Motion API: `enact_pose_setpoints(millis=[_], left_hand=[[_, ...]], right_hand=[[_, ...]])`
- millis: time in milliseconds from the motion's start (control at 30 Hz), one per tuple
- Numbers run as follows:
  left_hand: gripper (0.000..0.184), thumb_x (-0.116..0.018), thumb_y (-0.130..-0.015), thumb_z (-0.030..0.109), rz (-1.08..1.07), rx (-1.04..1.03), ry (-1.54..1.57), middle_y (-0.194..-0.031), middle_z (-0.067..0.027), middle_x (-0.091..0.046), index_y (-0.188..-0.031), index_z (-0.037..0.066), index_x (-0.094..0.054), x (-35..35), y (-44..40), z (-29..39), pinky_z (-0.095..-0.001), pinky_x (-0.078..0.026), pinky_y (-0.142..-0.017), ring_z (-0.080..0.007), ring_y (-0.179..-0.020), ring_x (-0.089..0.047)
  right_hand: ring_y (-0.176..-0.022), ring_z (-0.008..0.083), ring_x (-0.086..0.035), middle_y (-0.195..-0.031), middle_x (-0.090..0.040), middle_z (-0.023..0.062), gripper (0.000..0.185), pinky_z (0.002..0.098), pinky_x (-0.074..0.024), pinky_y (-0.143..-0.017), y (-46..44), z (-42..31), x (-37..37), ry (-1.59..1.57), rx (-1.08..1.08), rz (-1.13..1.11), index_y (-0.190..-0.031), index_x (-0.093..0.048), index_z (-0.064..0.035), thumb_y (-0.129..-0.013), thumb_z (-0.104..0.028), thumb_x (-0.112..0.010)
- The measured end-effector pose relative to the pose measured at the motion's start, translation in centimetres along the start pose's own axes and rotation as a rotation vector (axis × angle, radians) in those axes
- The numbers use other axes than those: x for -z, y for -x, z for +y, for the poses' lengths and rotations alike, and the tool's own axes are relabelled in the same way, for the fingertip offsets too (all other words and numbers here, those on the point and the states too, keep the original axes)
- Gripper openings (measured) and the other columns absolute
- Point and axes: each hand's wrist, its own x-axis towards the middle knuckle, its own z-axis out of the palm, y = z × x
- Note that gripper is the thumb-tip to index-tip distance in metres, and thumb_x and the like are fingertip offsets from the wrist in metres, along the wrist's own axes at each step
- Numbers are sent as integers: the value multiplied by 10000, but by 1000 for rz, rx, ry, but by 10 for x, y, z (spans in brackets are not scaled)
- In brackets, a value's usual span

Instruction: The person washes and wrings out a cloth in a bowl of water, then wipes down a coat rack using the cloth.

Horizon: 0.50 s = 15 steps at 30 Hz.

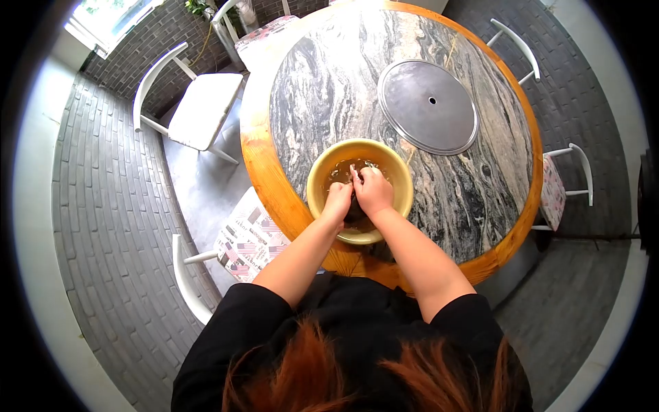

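Observation:
A yellow basin (403,167) stands near the front edge of the round table, with brownish liquid (340,172) and small pale bits inside. Both hands are down in it, close together at the middle. My left hand (336,201) has its fingers closed, pinching against the other hand. Beside it, my right hand (374,190) is closed too, its fingertips meeting the left ones. A small pale, pinkish piece shows between the fingertips, too small to name. Under the hands lies something dark (355,211), mostly hidden by them.
The table has a grey marbled stone top (329,82) and a wooden rim (264,165). A round metal plate (429,106) with a centre hole is set in the top. White chairs (206,110) surround the table; one with a printed seat (250,240) is close on the left.

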Motion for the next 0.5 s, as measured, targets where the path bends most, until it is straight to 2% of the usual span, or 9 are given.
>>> enact_pose_setpoints(millis=[33,67,133,167,267,333,433,467,500], left_hand=[[319,-601,-987,224,34,9,-57,-1045,-106,-645,-1231,19,-587,3,0,2,-355,-531,-833,-224,-970,-653],[319,-601,-987,224,34,10,-55,-1045,-106,-645,-1231,19,-587,4,1,2,-355,-531,-833,-224,-970,-653],[394,-645,-963,221,135,-201,-242,-1181,-140,-610,-1281,1,-574,6,6,6,-357,-516,-958,-236,-1086,-626],[462,-664,-945,213,113,-137,-192,-1320,-171,-556,-1332,-14,-555,8,8,10,-367,-492,-1028,-256,-1168,-595],[421,-628,-968,169,94,-71,110,-1278,-156,-630,-1360,26,-566,7,1,3,-351,-536,-938,-223,-1114,-640],[259,-609,-1002,257,-84,47,318,-1151,-32,-681,-1211,105,-636,4,19,19,-374,-507,-907,-180,-1053,-627],[262,-580,-1015,463,-11,145,261,-1128,38,-688,-1138,242,-652,-1,15,22,-412,-491,-820,-156,-1040,-623],[262,-580,-1015,463,-13,128,263,-1128,38,-688,-1138,242,-652,1,10,21,-412,-491,-820,-156,-1040,-623],[271,-580,-1016,474,-49,189,350,-1135,30,-687,-1138,244,-653,2,6,23,-426,-501,-824,-169,-1046,-625]], right_hand=[[-860,379,-675,-1017,-673,126,265,485,-547,-740,0,1,1,29,-15,-35,-959,-661,-106,-954,-371,-660],[-860,379,-675,-1017,-673,126,265,485,-547,-740,0,3,3,30,-13,-36,-959,-661,-106,-954,-371,-660],[-960,381,-678,-1117,-646,135,276,485,-557,-812,0,5,11,34,-116,-36,-1053,-656,-121,-934,-366,-698],[-1094,367,-651,-1246,-605,116,382,496,-540,-896,0,13,8,-6,-129,-84,-1221,-631,-160,-906,-347,-737],[-1183,372,-618,-1333,-566,111,509,530,-509,-962,11,7,9,154,-146,-88,-1343,-591,-201,-893,-378,-748],[-1253,411,-569,-1409,-503,166,632,540,-479,-1025,13,2,5,189,-306,-222,-1422,-530,-200,-889,-468,-739],[-1127,410,-645,-1257,-625,214,567,467,-522,-950,9,25,-31,-204,-405,-175,-1351,-560,-101,-927,-437,-729],[-1069,390,-677,-1177,-676,215,547,437,-537,-913,6,33,-45,-350,-415,-168,-1320,-569,-65,-940,-426,-728],[-945,291,-694,-1015,-719,170,498,387,-544,-841,7,30,-54,-510,-459,-68,-1220,-606,-20,-951,-419,-735]])
